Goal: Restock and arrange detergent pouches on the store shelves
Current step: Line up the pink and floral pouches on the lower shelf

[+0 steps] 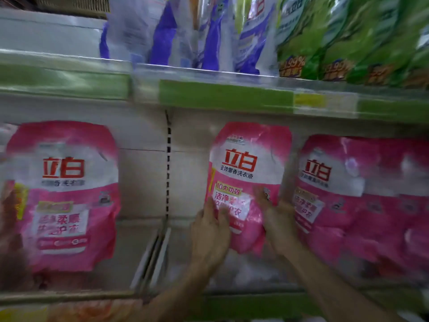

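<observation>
Though motion blur softens much of the frame, the layout reads: a slotted upright (168, 163) splits the shelving into two bays, and everything here is placed off it.

Above the upright runs the green price rail (225, 96). Purple pouches (209, 31) stand overhead, green pouches (336, 43) up and to its right.

Left of the upright, well apart, is a lone pink pouch (65, 194). Far right of it is a packed pink row (348, 194).

Between that row and the upright is the held pouch (248, 163) — standing upright with its long axis vertical, close against the row (blur hides any gap). Most of it rises above both hands, which grip only its lower part.

The left hand (210, 233), the one nearer the upright, curls round the lower left edge. The right hand (278, 219) clamps the lower right edge, squeezed beside the row. Both forearms reach up from below.

Whether the base rests on the shelf floor — cannot tell. Likely next: seat it and square it to the row.
</observation>
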The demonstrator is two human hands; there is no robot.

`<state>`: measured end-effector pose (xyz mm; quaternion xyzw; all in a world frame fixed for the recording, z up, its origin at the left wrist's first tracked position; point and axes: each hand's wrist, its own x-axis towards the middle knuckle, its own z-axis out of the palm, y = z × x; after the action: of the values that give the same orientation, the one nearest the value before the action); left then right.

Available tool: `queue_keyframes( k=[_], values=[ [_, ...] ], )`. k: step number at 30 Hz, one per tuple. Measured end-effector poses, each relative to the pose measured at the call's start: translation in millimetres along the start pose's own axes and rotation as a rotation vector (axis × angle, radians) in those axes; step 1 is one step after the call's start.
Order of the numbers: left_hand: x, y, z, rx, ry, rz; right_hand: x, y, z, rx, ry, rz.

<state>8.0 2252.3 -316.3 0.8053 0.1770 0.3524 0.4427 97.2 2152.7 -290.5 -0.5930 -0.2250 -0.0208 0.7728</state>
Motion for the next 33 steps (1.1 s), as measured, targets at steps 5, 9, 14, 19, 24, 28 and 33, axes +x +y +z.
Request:
queue_keyframes(
  k=[5,9,14,19,24,28,33],
  values=[
    [8,38,67,-0.302,-0.232,-0.076,-3,2,-63,-0.125,0.112,-0.118],
    [7,56,108,-0.574,-0.417,-0.088,-3,8,-84,-0.177,0.118,-0.115],
    [9,62,121,-0.692,-0.421,-0.078,-2,13,-85,-0.238,-0.018,-0.075],
    [13,56,101,-0.459,-0.382,-0.097,-11,-5,-87,-0.338,0.002,-0.204],
    [12,47,31,-0.416,0.02,0.106,-21,-52,-70,-0.315,0.177,-0.536],
    [8,35,-53,-0.415,0.185,0.252,-26,-77,-25,-0.379,0.196,-0.698],
    [-10,3,-157,-0.224,0.438,0.326,-41,-54,59,-0.313,-0.077,-0.534]
  ],
)
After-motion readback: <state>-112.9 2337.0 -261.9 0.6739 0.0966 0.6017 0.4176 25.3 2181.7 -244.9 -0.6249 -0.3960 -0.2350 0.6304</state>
